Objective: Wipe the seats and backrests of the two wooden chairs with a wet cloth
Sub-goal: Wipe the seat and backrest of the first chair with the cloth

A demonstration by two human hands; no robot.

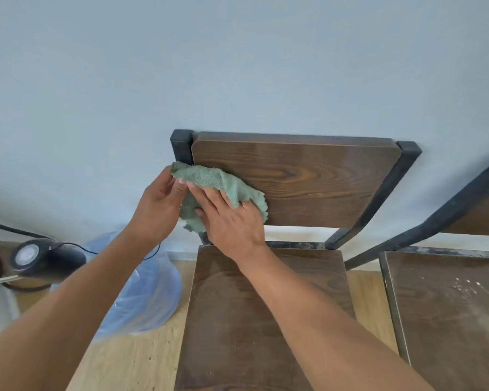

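Hands together on cloth against backrest.

Chair at centre against wall | cloth on left side of its backrest | second chair just right | plastic bag and round gauge on floor at left

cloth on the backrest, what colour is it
Green cloth, a muted sage, seen best in the head view.

Wood floor: 2 chairs, bag
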